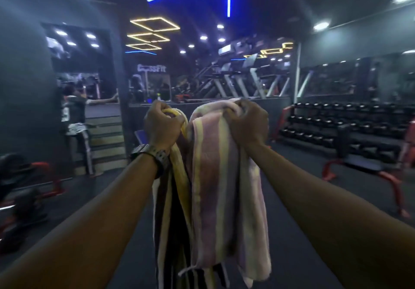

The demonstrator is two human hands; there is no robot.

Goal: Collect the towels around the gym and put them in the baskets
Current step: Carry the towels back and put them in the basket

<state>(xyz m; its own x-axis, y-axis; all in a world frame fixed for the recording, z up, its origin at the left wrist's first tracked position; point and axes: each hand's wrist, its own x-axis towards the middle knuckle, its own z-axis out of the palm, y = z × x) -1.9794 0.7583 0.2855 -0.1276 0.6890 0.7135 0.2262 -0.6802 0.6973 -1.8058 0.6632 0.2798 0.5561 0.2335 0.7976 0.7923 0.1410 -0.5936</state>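
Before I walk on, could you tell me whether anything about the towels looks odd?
Nothing stands out: the left hand grips a yellow-striped towel and the right hand a pink-striped towel; both hang freely.

Bare forearms, grey wristwatch point(157, 156)

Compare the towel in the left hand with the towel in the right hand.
The left hand grips a yellow and dark striped towel; the right hand grips a pink and pale yellow striped towel. The yellow and dark one hangs narrow and bunched, partly behind; the pink one spreads wider in front. Both are striped, held by their top ends and hang down.
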